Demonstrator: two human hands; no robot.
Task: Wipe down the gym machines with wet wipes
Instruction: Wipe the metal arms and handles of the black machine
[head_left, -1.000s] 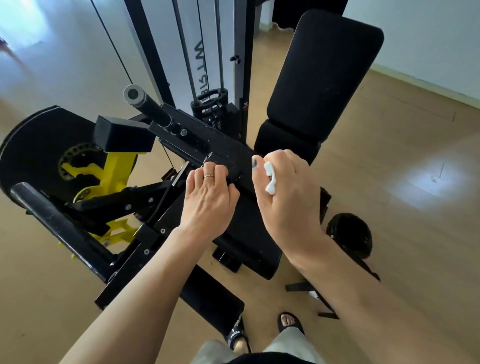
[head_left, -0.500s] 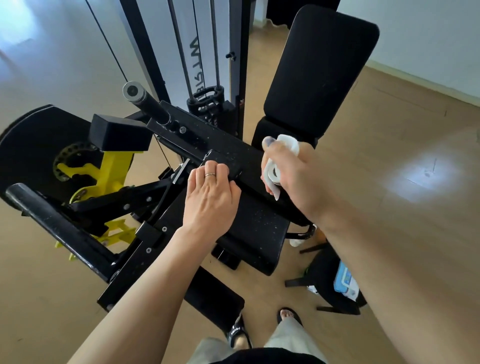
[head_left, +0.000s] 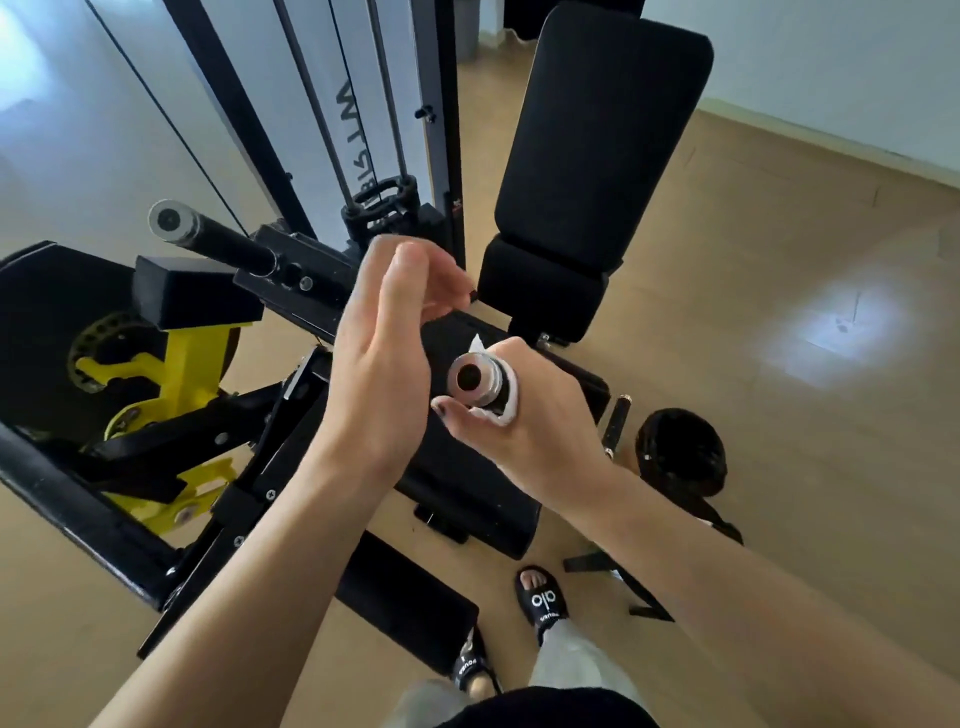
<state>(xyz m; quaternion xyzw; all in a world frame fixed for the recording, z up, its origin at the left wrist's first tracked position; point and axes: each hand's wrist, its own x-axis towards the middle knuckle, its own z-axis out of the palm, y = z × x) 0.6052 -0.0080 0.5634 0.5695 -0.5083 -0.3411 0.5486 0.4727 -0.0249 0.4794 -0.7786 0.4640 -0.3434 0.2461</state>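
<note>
A black and yellow gym machine (head_left: 171, 364) stands in front of me, with a black seat pad (head_left: 467, 467) and an upright back pad (head_left: 597, 130). My right hand (head_left: 524, 431) is wrapped around the near handle bar (head_left: 470, 378), whose chrome end cap faces me, with a white wet wipe (head_left: 506, 410) pressed between palm and bar. My left hand (head_left: 384, 374) hovers just left of that bar, fingers apart and curled, holding nothing. A matching handle bar (head_left: 208, 236) sticks out at the far left.
The weight stack frame with cables (head_left: 363, 130) rises behind the seat. A black bag (head_left: 680, 452) lies on the wooden floor at the right, beside a small dark bar (head_left: 615, 426). My sandalled feet (head_left: 540, 597) stand below the seat. A padded roller (head_left: 62, 493) crosses the lower left.
My left hand lifted off the machine's frame and opened. My right hand moved with the wipe from above the seat onto the near handle bar and closed around it.
</note>
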